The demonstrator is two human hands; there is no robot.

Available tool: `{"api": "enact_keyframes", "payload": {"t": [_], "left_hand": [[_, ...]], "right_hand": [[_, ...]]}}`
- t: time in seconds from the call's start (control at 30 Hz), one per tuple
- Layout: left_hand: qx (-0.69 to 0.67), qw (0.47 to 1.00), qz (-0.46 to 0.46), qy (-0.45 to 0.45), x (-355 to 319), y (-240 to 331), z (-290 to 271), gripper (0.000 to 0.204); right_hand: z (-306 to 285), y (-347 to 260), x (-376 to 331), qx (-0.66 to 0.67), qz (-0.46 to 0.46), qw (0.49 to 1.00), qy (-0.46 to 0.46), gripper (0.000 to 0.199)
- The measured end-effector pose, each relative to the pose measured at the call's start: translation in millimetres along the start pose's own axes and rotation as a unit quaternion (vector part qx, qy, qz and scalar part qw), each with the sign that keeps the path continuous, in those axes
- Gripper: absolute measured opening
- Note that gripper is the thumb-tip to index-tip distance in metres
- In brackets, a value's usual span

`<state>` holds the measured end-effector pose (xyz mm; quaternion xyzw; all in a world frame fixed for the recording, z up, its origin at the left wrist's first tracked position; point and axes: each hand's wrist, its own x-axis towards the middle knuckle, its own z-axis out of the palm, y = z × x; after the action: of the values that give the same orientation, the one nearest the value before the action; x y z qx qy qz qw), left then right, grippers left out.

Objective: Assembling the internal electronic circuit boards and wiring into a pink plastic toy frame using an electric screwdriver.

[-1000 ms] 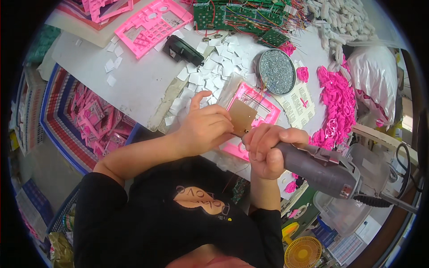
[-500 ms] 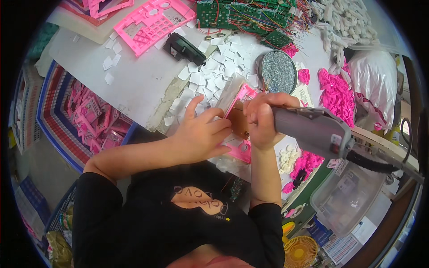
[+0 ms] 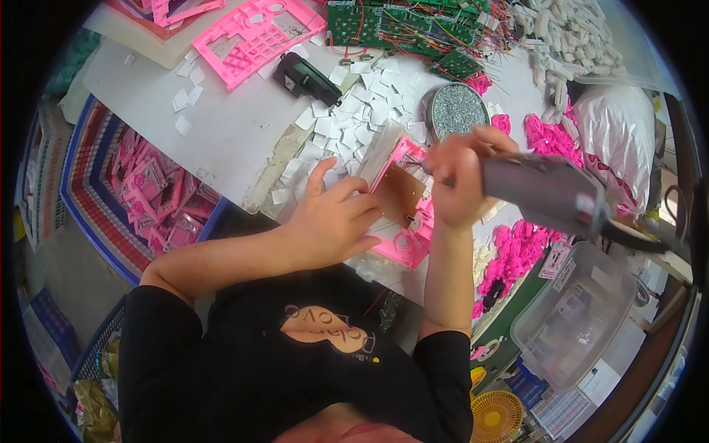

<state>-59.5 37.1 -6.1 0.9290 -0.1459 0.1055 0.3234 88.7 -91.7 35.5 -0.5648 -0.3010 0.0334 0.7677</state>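
Note:
A grey electric screwdriver (image 3: pixel 543 188) is gripped in my right hand (image 3: pixel 465 181), its body pointing out to the right and its tip end near the upper part of a pink plastic casing (image 3: pixel 408 252). A brown board (image 3: pixel 402 193) lies inside the casing. My left hand (image 3: pixel 317 225) holds the casing's left edge, with the index finger raised and the other fingers and thumb against it. Beyond my right hand stands a round tin (image 3: pixel 430 112) of small silvery metal pieces (image 3: pixel 459 109), probably screws.
White paper squares (image 3: pixel 354 111) are scattered behind the casing, near a black plastic part (image 3: pixel 306 79). Green circuit boards (image 3: pixel 402 29) with wires lie at the back. Pink pieces (image 3: pixel 517 255) and a clear tub (image 3: pixel 572 317) are at right; a bin (image 3: pixel 88 177) of pink parts stands left.
My right hand has moved right with the screwdriver, away from the middle of the casing, uncovering more of the brown board. My left hand has stayed in place.

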Motion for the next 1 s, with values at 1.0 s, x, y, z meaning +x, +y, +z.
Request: {"api": "enact_keyframes", "payload": {"t": [1.0], "left_hand": [[0.014, 0.999, 0.027, -0.014, 43.5, 31.1, -28.5, 0.026]], "right_hand": [[-38.7, -76.7, -65.0, 0.004, -0.042, 0.994, 0.1, 0.041]]}}
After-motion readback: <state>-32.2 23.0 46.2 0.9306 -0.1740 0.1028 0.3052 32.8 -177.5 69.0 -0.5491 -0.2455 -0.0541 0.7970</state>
